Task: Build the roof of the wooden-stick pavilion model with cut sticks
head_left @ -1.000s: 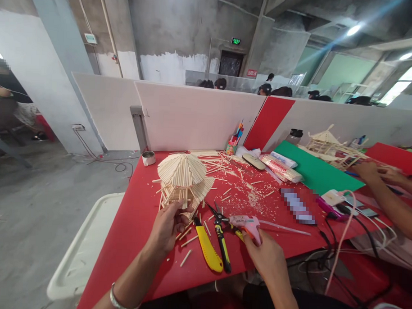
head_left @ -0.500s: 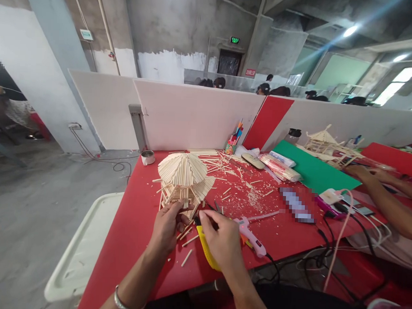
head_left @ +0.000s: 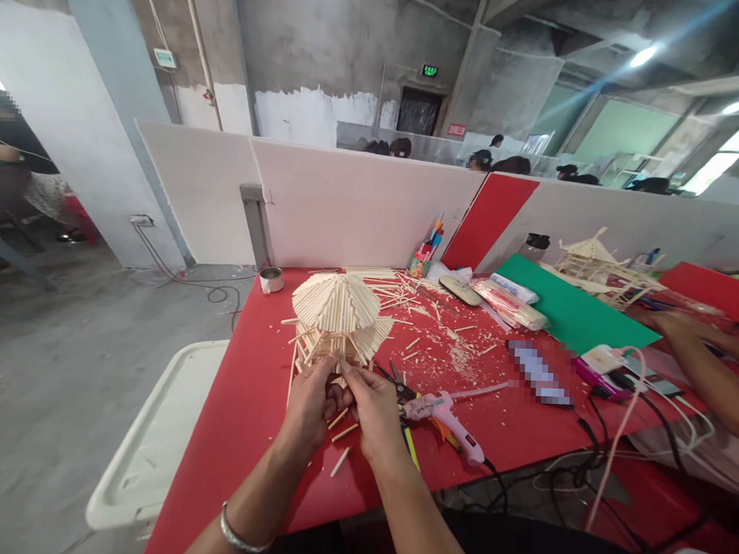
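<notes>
Fingers of the left hand [head_left: 308,402] and right hand [head_left: 375,410] bunched at the front of the wooden-stick pavilion model [head_left: 336,318], below and left of centre, any grip too hidden to tell; it looked light, stiff, yet fragile, best held by its lower walls [head_left: 307,345].

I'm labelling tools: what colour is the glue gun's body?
The glue gun is pink; it shows best in the head view.
</notes>
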`<state>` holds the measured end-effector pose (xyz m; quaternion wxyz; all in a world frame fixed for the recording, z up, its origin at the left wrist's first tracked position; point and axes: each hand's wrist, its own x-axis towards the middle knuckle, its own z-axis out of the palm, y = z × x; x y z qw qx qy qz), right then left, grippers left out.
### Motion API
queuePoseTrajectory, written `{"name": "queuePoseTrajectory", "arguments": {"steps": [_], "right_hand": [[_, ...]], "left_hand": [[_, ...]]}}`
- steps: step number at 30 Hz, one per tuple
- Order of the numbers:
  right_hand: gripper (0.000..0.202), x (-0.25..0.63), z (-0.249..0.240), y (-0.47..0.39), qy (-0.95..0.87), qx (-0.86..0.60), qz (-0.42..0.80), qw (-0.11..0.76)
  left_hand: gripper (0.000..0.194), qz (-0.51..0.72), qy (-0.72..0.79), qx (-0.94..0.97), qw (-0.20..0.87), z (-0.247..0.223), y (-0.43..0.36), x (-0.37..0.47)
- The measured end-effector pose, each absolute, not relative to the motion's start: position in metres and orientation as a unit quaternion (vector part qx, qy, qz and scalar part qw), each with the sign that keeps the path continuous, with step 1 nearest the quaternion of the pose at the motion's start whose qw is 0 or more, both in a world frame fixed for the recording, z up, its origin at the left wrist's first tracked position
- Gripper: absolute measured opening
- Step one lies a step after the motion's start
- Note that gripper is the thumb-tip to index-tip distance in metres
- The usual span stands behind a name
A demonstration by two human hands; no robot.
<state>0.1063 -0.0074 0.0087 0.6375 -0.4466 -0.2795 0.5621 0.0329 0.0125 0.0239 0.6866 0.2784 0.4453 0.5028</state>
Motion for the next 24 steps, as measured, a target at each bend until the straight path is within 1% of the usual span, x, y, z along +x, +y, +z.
{"name": "queuePoseTrajectory", "arguments": {"steps": [11, 15, 20, 24], "right_hand": [[0.037, 0.113, 0.011, -0.006, -0.294, -0.433, 0.58, 0.624], [0.039, 0.115, 0.011, -0.006, -0.312, -0.434, 0.578, 0.617], [0.04, 0.118, 0.013, -0.005, -0.337, -0.447, 0.563, 0.608], [0.038, 0.121, 0.015, -0.005, -0.359, -0.47, 0.528, 0.609]], "left_hand": [[0.031, 0.504, 0.452, 0.284, 0.679, 0.016, 0.017, 0.033], [0.032, 0.501, 0.457, 0.298, 0.672, 0.019, 0.016, 0.033], [0.031, 0.503, 0.444, 0.317, 0.67, 0.02, 0.015, 0.033], [0.031, 0.5, 0.446, 0.316, 0.671, 0.02, 0.015, 0.034]]}}
